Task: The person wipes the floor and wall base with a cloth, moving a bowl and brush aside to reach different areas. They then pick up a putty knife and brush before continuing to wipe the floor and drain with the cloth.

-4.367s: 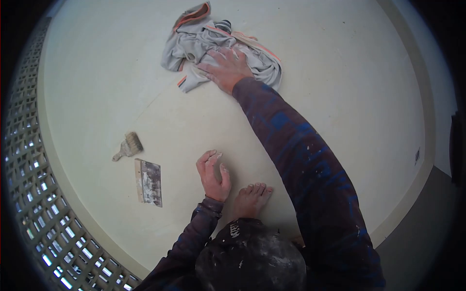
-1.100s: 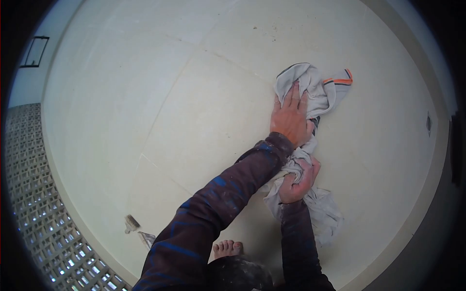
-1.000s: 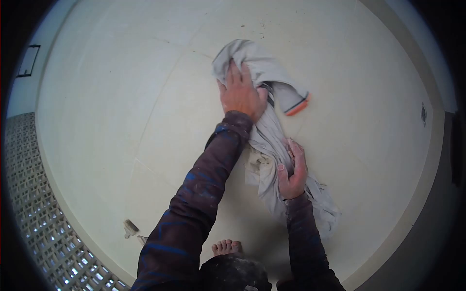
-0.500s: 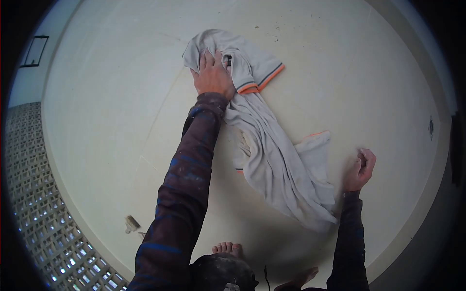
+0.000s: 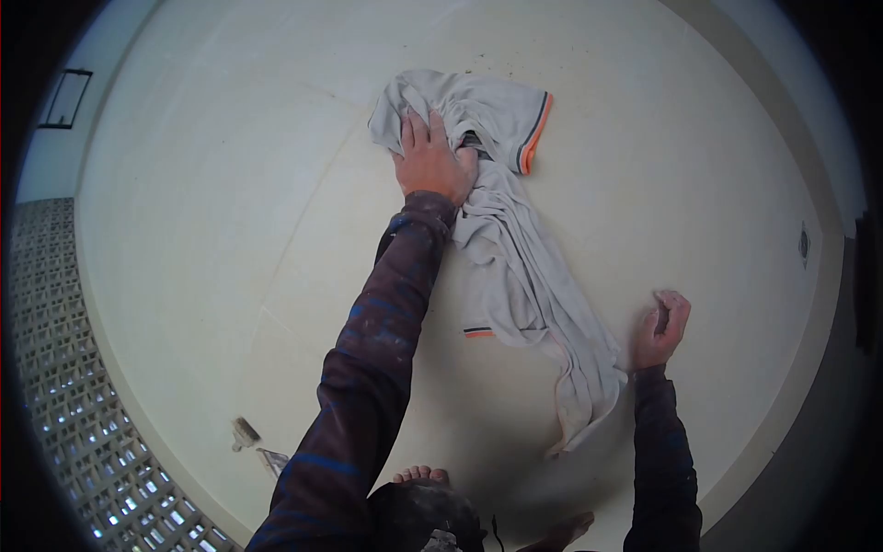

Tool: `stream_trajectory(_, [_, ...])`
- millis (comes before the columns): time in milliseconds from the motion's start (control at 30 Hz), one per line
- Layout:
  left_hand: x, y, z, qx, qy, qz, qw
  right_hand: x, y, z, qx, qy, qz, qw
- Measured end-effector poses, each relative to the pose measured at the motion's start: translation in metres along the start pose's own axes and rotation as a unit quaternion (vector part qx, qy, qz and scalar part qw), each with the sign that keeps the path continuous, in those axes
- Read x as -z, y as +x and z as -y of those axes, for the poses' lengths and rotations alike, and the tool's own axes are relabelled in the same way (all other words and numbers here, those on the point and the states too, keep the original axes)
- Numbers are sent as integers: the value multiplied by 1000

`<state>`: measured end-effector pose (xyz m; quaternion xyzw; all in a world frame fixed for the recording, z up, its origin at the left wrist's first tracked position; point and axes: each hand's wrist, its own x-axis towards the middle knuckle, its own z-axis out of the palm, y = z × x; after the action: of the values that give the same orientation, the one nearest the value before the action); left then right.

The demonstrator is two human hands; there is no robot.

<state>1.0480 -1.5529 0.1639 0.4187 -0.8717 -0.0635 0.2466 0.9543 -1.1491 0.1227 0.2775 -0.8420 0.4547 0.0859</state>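
My left hand (image 5: 432, 164) presses down on the far end of a light grey shirt (image 5: 524, 235), fingers spread over the bunched cloth. Beside the thumb, a small dark patch shows in the folds; what it is I cannot make out. A sleeve with an orange and dark trim (image 5: 535, 133) lies right of this hand. From there the shirt trails in long folds toward me. Near its lower end, my right hand (image 5: 662, 331) rests by the floor with its fingers curled in, apparently around nothing.
Pale floor (image 5: 230, 230) spreads around the shirt, with dark specks beyond it. At lower left lie a brush (image 5: 245, 433) and a flat scraper-like tool (image 5: 273, 460). A lattice block wall (image 5: 83, 396) borders the left side; a round drain-like fitting (image 5: 804, 245) is at right. My foot (image 5: 421, 475) is below.
My left hand has moved right and slightly nearer, taking the shirt's far end with it. The lower folds have swung and narrowed. My right hand has shifted slightly left, still curled.
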Motion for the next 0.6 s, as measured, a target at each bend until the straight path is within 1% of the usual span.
stream_trajectory(67, [41,-30,32,-119,-49,115,985,-6,-8,33,10,-6,-7,1000])
stream_trajectory(100, [71,-66,42,-156,-75,145,974,-2,-22,49,-2,-16,6,1000])
stream_trajectory(133, [103,-102,52,-159,-77,177,968,2,-34,63,-14,-30,18,999])
stream_trajectory(167, [131,-136,72,-139,-88,198,966,3,-43,79,-18,-33,10,999])
stream_trajectory(200, [152,-155,88,-97,-106,188,972,2,-39,87,-9,-49,21,999])
stream_trajectory(233, [170,-162,114,-39,-138,147,979,-4,-39,101,-6,-71,30,997])
stream_trajectory(267, [185,-163,145,2,-132,86,987,-13,-37,115,-11,-77,29,997])
stream_trajectory(300, [195,-158,182,81,-143,24,986,-23,-40,131,-16,-86,37,996])
stream_trajectory(367, [188,-111,280,149,-136,-91,975,-38,-45,158,-25,-99,43,994])
stream_trajectory(400, [180,-78,329,167,-59,-115,977,-44,-51,172,-23,-95,46,994])
stream_trajectory(433, [175,-26,353,201,-26,-105,974,-51,-45,181,-19,-89,49,995])
stream_trajectory(500, [147,85,390,231,24,-41,972,-75,-39,206,-21,-110,56,992])
stream_trajectory(533, [131,134,402,210,18,6,978,-85,-40,220,-20,-125,68,990])
stream_trajectory(567, [110,180,403,161,15,18,987,-94,-37,234,-30,-126,68,989])
stream_trajectory(600, [92,219,394,165,15,49,985,-102,-32,247,-18,-125,83,988])
